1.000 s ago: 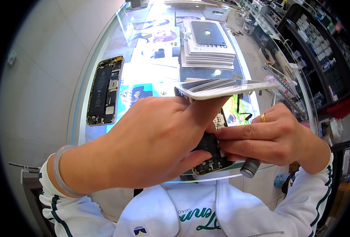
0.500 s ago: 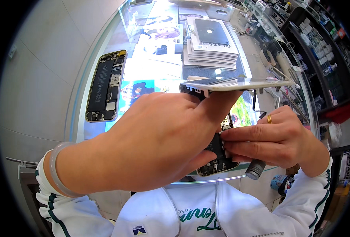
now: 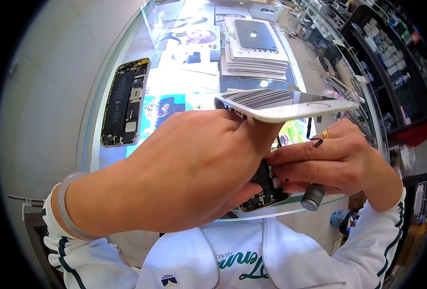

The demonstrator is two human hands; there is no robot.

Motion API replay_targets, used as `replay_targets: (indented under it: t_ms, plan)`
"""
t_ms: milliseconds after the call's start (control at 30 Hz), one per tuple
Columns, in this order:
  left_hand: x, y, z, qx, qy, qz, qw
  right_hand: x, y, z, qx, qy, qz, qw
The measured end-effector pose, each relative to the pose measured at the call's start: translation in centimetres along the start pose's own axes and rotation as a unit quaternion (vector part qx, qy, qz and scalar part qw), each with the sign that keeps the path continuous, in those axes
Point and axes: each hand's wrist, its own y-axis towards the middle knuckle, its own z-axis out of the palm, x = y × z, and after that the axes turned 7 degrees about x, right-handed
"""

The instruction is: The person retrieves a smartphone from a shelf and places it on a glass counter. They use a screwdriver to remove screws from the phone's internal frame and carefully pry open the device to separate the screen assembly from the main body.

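Phone body, opened: battery and small parts exposed; lies at the near edge of the glass counter, between the two hands, its upper part covered by them. Whether it rests on the glass or is lifted, cannot be told.

Screen panel, white-bordered: raised above the body, roughly level, glass upward, round button toward the right. Dark flex cable hangs beneath it, close to the right hand.

Left hand: forefinger under the screen panel, propping it; thumb spread well away, over the body's left side; remaining fingers hidden, their grip not tellable.

Right hand: thumb and leading fingers drawn almost together at the body's right side; anything between the tips is hidden. Grey ribbed cylinder juts out below; whether gripped, unclear.

Step, as judged: close work inside the body with the screen propped aside. Next move appears to call for a steady screen, a free cable and small fingertip motions.

Edges and room: counter edge directly below the body, little margin nearest the wearer; stack of flat packs beyond the screen; second opened phone well apart, far left; more room leftward, over the lit prints.
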Motion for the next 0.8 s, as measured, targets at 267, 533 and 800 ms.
replay_targets:
  t_ms: [267, 533, 800]
  plan:
    - [-0.19, -0.05, -0.12, 0.011, -0.005, -0.002, 1.0, 0.06, -0.04, -0.08, 0.009, -0.026, -0.005, 1.0]
    - [-0.02, -0.1, -0.19, 0.02, 0.004, 0.024, 1.0, 0.18, -0.08, -0.18, 0.008, -0.04, -0.006, 0.999]
    - [0.29, -0.3, 0.17, 0.032, -0.02, 0.027, 0.999, 0.04, -0.26, 0.02, -0.003, -0.03, -0.007, 1.0]
